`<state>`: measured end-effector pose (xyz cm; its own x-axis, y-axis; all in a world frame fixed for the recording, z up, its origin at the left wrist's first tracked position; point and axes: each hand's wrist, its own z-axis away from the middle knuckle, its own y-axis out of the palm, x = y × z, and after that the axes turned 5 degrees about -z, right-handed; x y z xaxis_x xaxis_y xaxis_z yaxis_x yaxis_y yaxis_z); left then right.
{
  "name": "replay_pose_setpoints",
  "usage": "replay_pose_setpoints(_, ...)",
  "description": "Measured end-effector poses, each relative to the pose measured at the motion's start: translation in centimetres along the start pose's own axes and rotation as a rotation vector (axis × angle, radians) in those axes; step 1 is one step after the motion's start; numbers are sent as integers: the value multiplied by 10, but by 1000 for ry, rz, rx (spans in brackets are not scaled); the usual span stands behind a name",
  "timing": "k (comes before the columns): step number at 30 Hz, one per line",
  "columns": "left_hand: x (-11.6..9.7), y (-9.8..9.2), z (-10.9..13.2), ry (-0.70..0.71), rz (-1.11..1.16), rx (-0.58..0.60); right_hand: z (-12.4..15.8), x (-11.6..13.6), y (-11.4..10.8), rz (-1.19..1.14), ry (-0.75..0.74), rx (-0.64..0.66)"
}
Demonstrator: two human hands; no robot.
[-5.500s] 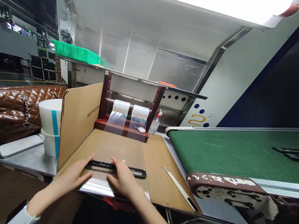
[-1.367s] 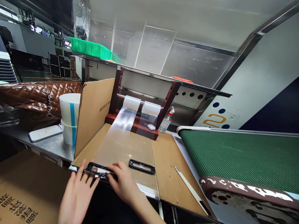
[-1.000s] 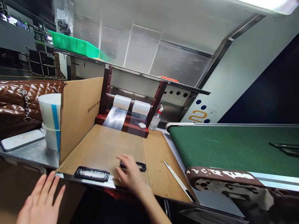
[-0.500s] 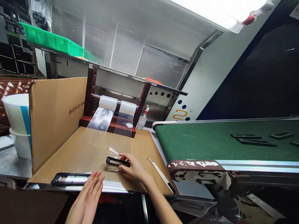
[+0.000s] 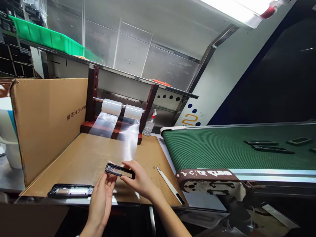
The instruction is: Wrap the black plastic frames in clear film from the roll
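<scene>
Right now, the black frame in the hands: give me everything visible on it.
The small black frame is a narrow, elongated rectangle, apparently plastic, with an open or clear centre showing pale reflections. It is held slightly tilted just above the cardboard work surface. The left hand pinches its left end, the right hand grips its right end. Clear film from the right roll runs down to it; whether the film is stuck to it cannot be told.

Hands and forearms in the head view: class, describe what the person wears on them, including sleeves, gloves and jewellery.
Both the left hand and the right hand are bare, with no gloves. No rings show on the fingers. The forearms are uncovered as far as the picture's lower edge, so no sleeves show. No watch or band shows on either wrist.
</scene>
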<state>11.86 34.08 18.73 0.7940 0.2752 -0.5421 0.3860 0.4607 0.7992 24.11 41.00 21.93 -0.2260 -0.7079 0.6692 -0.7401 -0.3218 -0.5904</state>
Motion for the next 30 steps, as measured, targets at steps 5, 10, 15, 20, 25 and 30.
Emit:
replay_pose_setpoints(5, -7, 0, 4, 4, -25, -11, -1, 7, -3, -94, 21, -49)
replay_pose_setpoints(10, -15, 1, 6, -5, -55, -15, -3, 10, -7, 13, -37, -81)
replay_pose_setpoints(15, -19, 3, 10, -5, -31, -41, -7, 11, -1, 62, -54, -42)
replay_pose_setpoints(20, -19, 3, 11, -12, -28, -33, -11, 12, 2, 89, -55, -17)
replay_pose_setpoints(25, -17, -4, 8, -26, -35, -38, -11, 13, 2, 98, -33, 20)
replay_pose_setpoints(30, -24, -2, 14, -77, -7, -26, -11, 16, 6, 67, -5, 44)
